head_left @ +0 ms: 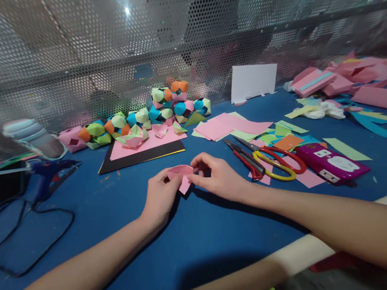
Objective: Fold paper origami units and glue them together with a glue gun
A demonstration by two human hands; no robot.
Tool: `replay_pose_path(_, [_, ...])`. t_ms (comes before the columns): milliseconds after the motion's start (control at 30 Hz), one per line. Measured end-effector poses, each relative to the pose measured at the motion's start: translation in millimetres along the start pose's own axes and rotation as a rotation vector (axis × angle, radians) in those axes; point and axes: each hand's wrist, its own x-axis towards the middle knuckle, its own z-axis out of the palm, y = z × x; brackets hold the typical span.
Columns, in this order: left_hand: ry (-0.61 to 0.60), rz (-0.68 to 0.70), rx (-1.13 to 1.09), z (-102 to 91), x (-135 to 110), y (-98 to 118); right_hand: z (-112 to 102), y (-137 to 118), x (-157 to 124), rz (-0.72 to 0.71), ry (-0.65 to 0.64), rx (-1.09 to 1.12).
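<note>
The left hand (157, 194) is pinching the folded pink paper (181, 169) between thumb and fingers; the right hand (218, 175) is gripping its other side, fingertips nearly closed; the paper is sitting between them over the blue tabletop (207, 240); uneven pulling could be skewing its creases; scissors (285, 178) are limiting room rightward; bare surface is stretching toward the pale near edge (297, 253).

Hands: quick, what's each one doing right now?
Left hand: closed, holding the folded pink paper.
Right hand: at the paper's right edge; whether it grips cannot be told.
</note>
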Motion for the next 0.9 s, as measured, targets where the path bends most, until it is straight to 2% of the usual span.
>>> replay_pose_path(100, [0.028,-0.022,-0.032,0.3,1,0,2,5,2,0.028,0.02,-0.039])
replay_pose_path(300, [-0.018,0.012,0.057,1.4,-3,7,2,7,3,-0.051,0.067,-0.077])
replay_pose_path(633, [0.005,0.015,0.164,0.0,-4,8,1,5,2,-0.075,0.051,-0.041])
replay_pose_path(900, [-0.008,0.059,0.142,0.6,-5,7,0,2,1,-0.075,0.027,-0.073])
